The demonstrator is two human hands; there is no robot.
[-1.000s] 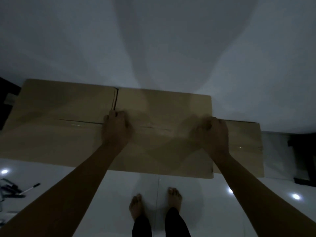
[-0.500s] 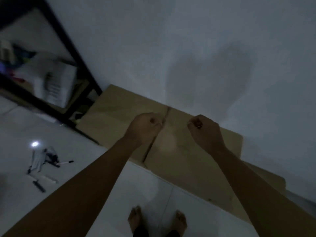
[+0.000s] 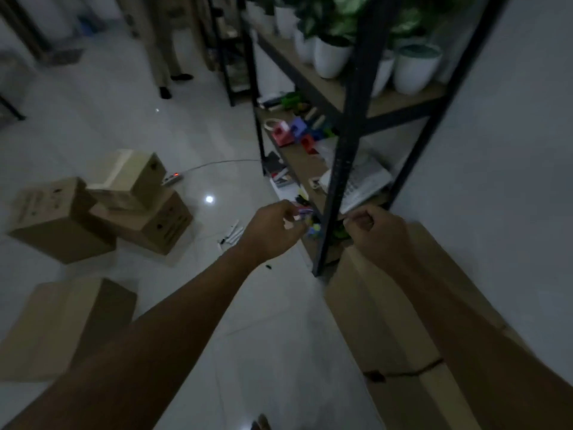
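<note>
My left hand [image 3: 273,226] is raised in front of me with its fingers curled, and I see nothing in it; small coloured items lie just behind its fingertips. My right hand [image 3: 376,232] is a fist held beside the post of the black metal rack [image 3: 344,169] and holds nothing. The flattened cardboard sheets [image 3: 381,308] lean against the white wall under my right forearm, apart from both hands.
Closed cardboard boxes [image 3: 62,218] are stacked on the white tiled floor at left, another box [image 3: 62,327] nearer. A power strip [image 3: 172,179] and markers [image 3: 232,235] lie on the floor. The rack carries white plant pots [image 3: 331,57] and coloured blocks [image 3: 291,131]. A person's legs [image 3: 167,66] stand far back.
Both hands have let go of the cardboard and lifted off it. My view has swung left from the wall to the rack and the boxes on the floor.
</note>
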